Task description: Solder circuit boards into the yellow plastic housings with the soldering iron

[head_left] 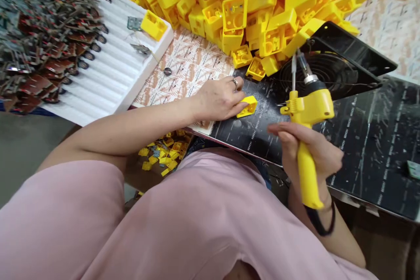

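My left hand point(220, 98), with a ring on one finger, is closed on a small yellow plastic housing point(248, 106) that rests on the black work surface point(262, 133). Part of the housing is hidden under the fingers. To the right, my right hand point(310, 151) grips the handle of a yellow soldering gun point(310, 107). Its metal tip and thin side tube point up and away from me, above the black surface and apart from the housing. Behind the tool stands a black fan-like unit point(328, 68) with a round grille and a tilted panel.
A large heap of yellow housings point(234, 13) fills the back. At left, a white foam tray point(118, 63) stands beside many piled circuit boards point(49, 43). A small round black part point(167, 71) lies on the printed sheet point(187, 63). More yellow pieces point(164, 153) sit below the table edge.
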The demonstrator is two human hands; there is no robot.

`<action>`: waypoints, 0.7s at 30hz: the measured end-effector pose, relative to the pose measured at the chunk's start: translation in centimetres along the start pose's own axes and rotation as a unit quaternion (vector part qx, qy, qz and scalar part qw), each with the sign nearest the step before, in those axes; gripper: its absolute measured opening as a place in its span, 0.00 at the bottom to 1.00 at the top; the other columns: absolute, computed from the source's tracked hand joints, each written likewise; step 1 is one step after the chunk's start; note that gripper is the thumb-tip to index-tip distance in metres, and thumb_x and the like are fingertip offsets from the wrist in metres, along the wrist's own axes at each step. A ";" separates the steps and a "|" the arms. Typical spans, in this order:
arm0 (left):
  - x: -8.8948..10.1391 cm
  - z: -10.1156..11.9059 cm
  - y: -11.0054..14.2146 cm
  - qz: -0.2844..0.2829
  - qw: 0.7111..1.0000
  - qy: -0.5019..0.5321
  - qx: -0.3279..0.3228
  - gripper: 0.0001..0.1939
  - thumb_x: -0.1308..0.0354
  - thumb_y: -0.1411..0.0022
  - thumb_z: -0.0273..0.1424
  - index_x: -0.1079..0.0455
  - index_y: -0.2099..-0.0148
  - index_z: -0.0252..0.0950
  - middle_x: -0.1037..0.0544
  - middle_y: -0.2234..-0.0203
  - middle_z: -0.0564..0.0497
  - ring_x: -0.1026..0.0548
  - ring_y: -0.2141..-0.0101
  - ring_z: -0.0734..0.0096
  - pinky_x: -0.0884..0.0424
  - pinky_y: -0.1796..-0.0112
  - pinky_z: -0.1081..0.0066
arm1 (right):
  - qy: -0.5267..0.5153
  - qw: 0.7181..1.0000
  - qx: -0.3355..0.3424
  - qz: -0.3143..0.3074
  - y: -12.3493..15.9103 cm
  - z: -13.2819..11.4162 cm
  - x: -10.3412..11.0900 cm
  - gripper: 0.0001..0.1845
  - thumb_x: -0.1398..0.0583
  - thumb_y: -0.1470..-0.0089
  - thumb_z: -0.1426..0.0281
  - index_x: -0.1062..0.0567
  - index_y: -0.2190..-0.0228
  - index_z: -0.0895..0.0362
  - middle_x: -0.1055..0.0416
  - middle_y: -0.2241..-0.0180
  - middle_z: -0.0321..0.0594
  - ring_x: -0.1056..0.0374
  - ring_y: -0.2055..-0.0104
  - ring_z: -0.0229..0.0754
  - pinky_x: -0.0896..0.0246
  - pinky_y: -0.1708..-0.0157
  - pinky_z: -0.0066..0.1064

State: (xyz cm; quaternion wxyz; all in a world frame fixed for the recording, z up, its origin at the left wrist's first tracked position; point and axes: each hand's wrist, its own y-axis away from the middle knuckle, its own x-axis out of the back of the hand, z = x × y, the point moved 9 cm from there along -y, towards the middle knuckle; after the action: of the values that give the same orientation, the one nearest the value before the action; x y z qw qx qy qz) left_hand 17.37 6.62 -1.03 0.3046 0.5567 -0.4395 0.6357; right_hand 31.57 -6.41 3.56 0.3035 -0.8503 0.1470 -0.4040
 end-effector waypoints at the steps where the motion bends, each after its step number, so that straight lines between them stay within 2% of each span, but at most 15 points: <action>1: 0.0 0.1 0.1 0.000 1.000 -0.004 -0.014 0.32 0.65 0.17 0.43 0.22 0.41 0.33 0.19 0.44 0.37 0.19 0.47 0.54 0.25 0.57 0.62 | 0.000 1.000 0.020 -0.004 -0.3 -0.3 -0.4 0.11 0.34 0.32 0.71 0.21 0.50 0.47 0.14 0.58 0.34 0.15 0.59 0.41 0.20 0.56 0.30; 4: 0.3 0.5 1.9 -0.006 0.998 0.036 -0.056 0.34 0.61 0.18 0.47 0.42 0.23 0.31 0.22 0.38 0.34 0.21 0.42 0.51 0.23 0.46 0.56 | 0.003 0.998 0.055 -0.036 -0.8 -0.5 -1.7 0.20 0.29 0.38 0.71 0.24 0.47 0.50 0.15 0.50 0.42 0.16 0.49 0.46 0.19 0.49 0.33; 7: 1.6 -0.4 4.8 0.025 0.989 0.133 -0.060 0.36 0.58 0.19 0.44 0.58 0.19 0.31 0.30 0.30 0.31 0.28 0.32 0.51 0.28 0.36 0.53 | 0.007 0.993 0.077 -0.084 -1.0 0.0 -3.0 0.28 0.26 0.40 0.67 0.27 0.43 0.52 0.17 0.53 0.45 0.17 0.50 0.51 0.18 0.50 0.41; 9: 2.3 -1.8 6.4 0.045 0.984 0.167 -0.038 0.38 0.53 0.20 0.41 0.62 0.18 0.33 0.36 0.26 0.30 0.35 0.27 0.50 0.32 0.32 0.51 | 0.007 0.990 0.092 -0.111 -1.4 0.4 -3.8 0.28 0.26 0.40 0.65 0.27 0.42 0.51 0.18 0.55 0.42 0.18 0.52 0.53 0.19 0.49 0.45; 12: 2.1 -3.0 7.2 0.026 0.985 0.168 -0.009 0.41 0.45 0.25 0.40 0.55 0.19 0.32 0.36 0.26 0.29 0.35 0.27 0.44 0.34 0.30 0.47 | 0.029 0.977 0.135 -0.161 -2.4 0.5 -5.7 0.25 0.31 0.34 0.61 0.29 0.40 0.49 0.20 0.55 0.41 0.20 0.48 0.53 0.22 0.45 0.48; 14: 1.4 -3.0 6.9 -0.005 0.988 0.157 0.007 0.40 0.43 0.26 0.40 0.50 0.21 0.30 0.32 0.28 0.30 0.32 0.29 0.43 0.34 0.31 0.47 | 0.058 0.965 0.178 -0.182 -3.1 0.0 -6.8 0.20 0.35 0.30 0.61 0.29 0.41 0.50 0.21 0.56 0.41 0.20 0.50 0.52 0.23 0.47 0.46; 17: 0.3 -1.8 5.9 -0.057 0.990 0.125 0.022 0.35 0.45 0.25 0.34 0.44 0.22 0.28 0.23 0.35 0.33 0.23 0.37 0.49 0.29 0.36 0.52 | 0.125 0.958 0.207 -0.155 -3.8 -0.7 -7.2 0.12 0.38 0.28 0.64 0.26 0.46 0.51 0.22 0.63 0.39 0.22 0.63 0.45 0.30 0.64 0.34; 19: 0.1 -0.8 5.2 -0.085 0.989 0.117 0.009 0.32 0.48 0.24 0.29 0.42 0.22 0.29 0.19 0.40 0.37 0.19 0.45 0.57 0.26 0.41 0.59 | 0.172 0.961 0.184 -0.115 -3.8 -0.8 -6.6 0.09 0.37 0.28 0.65 0.25 0.49 0.51 0.23 0.67 0.36 0.26 0.71 0.40 0.42 0.74 0.30; 21: 0.7 -0.3 4.5 -0.107 0.987 0.118 -0.014 0.32 0.47 0.23 0.32 0.41 0.22 0.32 0.19 0.39 0.38 0.18 0.47 0.59 0.25 0.44 0.62 | 0.192 0.966 0.140 -0.102 -3.2 -0.5 -6.2 0.07 0.39 0.28 0.66 0.24 0.51 0.52 0.23 0.68 0.36 0.28 0.73 0.37 0.47 0.77 0.29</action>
State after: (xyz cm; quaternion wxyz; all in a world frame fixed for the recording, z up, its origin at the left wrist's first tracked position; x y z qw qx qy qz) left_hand 13.16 4.89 -1.37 0.4281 0.5180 -0.3469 0.6543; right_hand 27.28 -1.09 2.14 0.3431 -0.7162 0.0571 -0.6051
